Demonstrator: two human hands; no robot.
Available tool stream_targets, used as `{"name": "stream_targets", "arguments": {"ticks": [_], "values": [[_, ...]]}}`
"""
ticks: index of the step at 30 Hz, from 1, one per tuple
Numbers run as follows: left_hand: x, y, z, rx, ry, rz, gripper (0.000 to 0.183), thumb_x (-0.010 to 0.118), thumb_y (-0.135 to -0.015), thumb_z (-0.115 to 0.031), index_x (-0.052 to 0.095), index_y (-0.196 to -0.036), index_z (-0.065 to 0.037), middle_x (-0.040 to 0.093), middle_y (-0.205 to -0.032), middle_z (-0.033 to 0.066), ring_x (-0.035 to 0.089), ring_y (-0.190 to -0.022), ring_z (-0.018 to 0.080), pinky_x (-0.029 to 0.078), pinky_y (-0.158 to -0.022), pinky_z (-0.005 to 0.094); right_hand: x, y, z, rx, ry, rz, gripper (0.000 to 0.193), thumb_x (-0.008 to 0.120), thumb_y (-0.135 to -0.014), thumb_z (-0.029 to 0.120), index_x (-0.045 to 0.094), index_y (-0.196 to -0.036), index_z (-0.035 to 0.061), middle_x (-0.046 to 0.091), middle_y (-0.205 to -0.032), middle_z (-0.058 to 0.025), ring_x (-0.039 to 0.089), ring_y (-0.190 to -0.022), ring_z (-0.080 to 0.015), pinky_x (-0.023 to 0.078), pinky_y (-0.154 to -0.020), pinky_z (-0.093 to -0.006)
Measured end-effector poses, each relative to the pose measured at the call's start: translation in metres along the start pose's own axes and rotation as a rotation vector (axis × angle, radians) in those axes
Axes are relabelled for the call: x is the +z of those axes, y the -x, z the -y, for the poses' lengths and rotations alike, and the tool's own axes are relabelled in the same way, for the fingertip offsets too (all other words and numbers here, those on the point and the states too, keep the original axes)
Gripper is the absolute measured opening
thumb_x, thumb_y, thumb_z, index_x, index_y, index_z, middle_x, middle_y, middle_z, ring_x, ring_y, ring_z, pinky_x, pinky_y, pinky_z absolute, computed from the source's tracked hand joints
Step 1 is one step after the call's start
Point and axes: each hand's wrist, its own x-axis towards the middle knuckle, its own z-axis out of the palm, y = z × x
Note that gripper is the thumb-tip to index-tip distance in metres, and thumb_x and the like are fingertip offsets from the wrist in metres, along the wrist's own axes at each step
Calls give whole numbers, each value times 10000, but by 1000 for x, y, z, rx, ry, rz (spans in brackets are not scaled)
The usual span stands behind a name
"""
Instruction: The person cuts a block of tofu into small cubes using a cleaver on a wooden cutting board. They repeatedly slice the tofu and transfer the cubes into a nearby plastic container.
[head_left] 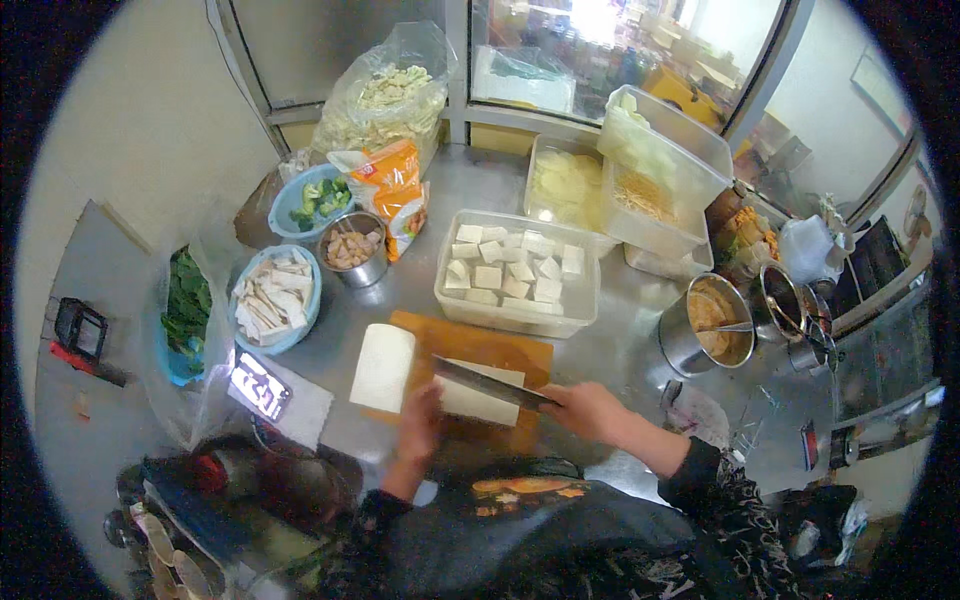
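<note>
My right hand (590, 412) is closed round the handle of a kitchen knife (485, 381), whose long blade lies across a white tofu slab (478, 400). The slab rests on an orange-brown cutting board (520, 352). At the slab's left end is my left hand (421, 428), close to the blade's tip; motion smears its fingers. A larger white tofu block (383, 367) with rounded edges sits on the left of the board. Just beyond the board, a clear plastic tub (516, 318) holds several cut tofu pieces (488, 277).
On the left stand blue bowls of sliced white food (272, 300), broccoli (322, 200) and leafy greens (187, 300), plus a metal pot (362, 268) and a lit phone (260, 386). To the right are stacked plastic tubs (690, 215) and a steel pot (677, 340) with a ladle.
</note>
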Motion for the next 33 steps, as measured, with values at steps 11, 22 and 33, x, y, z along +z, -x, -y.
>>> {"name": "stream_targets", "arguments": {"ticks": [11, 22, 33], "values": [[-2, -1, -15, 501, -942, 55, 201, 464, -825, -43, 572, -993, -18, 550, -1002, 168, 514, -961, 327, 418, -838, 383, 4, -5, -4, -11, 13, -25, 268, 506, -817, 223, 523, -1068, 128, 598, -748, -165, 570, -665, -365, 460, -579, -453], [3, -1, -30, 552, -904, 53, 225, 471, -802, -26, 571, -1004, -26, 547, -1033, 164, 505, -988, 332, 411, -856, 390, 9, -11, -6, -53, 51, -8, 251, 506, -824, 229, 523, -1060, 144, 610, -768, -132, 576, -668, -342, 467, -572, -440], [-2, -5, -14, 555, -855, 43, 239, 456, -794, -22, 569, -1004, -17, 545, -1036, 170, 507, -982, 338, 406, -867, 391, 7, -15, -8, -73, 94, 45, 301, 505, -814, 204, 483, -1111, 162, 615, -814, -135, 578, -687, -348, 477, -581, -440]]}}
